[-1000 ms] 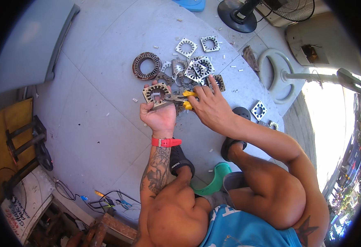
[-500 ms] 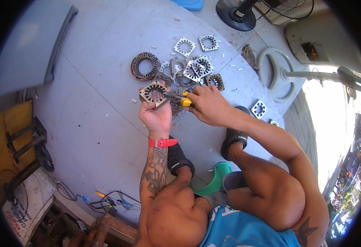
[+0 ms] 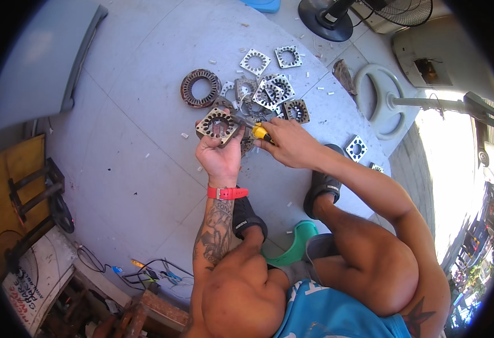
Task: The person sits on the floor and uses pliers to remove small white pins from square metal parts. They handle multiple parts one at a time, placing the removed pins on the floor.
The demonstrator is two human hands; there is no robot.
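My left hand (image 3: 223, 160), with a red watch band at its wrist, is closed around a thick square metal stator core (image 3: 206, 127) with a slotted round opening. My right hand (image 3: 292, 143) grips yellow-and-black-handled pliers (image 3: 261, 133). Their dark jaws point left and reach the core's right side; whether they pinch anything there cannot be made out. Just beyond my hands lies a loose pile of square stator cores (image 3: 281, 84), partly overlapping. A larger round brown stator (image 3: 188, 90) rests on the floor to the left of that pile.
Small white pieces (image 3: 212, 62) are scattered about the grey floor. Two more square cores (image 3: 356, 149) lie at the right, beyond my right foot. Farther off stand a pedestal fan (image 3: 326, 22) and a round pale base (image 3: 371, 101). Cables (image 3: 145, 276) lie at lower left.
My left hand and the stator core have shifted slightly right. The pliers have turned in my right hand, so their handles now show more edge-on and slope down to the right.
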